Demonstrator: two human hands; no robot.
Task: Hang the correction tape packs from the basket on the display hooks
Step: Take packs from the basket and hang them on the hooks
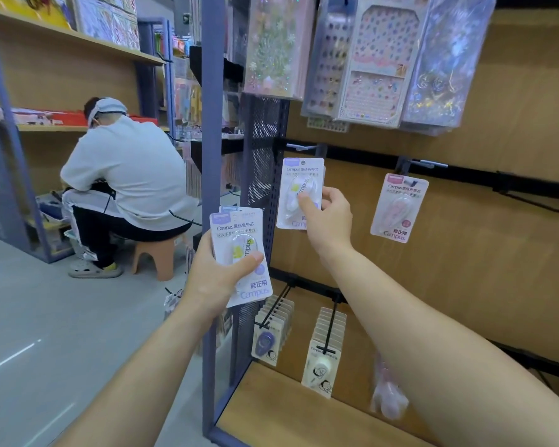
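Correction tape pack (300, 175), white card with a clear blister, is pinched by the right hand (328, 217): the thumb lies across the blister front and the fingers curl behind the card's right edge. The right forearm reaches up and forward from the lower right, wrist straight. The pack is upright, with its top edge just below the silver hook (300, 146); whether its hanging hole is on the hook cannot be told. Below and to the left of the silver hook, the left hand (213, 275) grips a stack of packs (239, 240) of the same kind. The thumb presses across the front card, the fingers wrap behind the left edge, and a second card edge shows behind the first. The left forearm rises from the lower left, and the stack tilts slightly. To the right of the silver hook, a pink pack (399, 208) hangs from a second hook (430, 163) on the same black rail. Well below the silver hook, two black pegs carry full rows of packs (323, 359) above a wooden shelf board (288, 411). Sticker sheets (368, 59) hang above the silver hook. A perforated panel (262, 175) stands just left of it. Far to the left of it, a seated person (126, 175) on a stool (157, 253) faces away.
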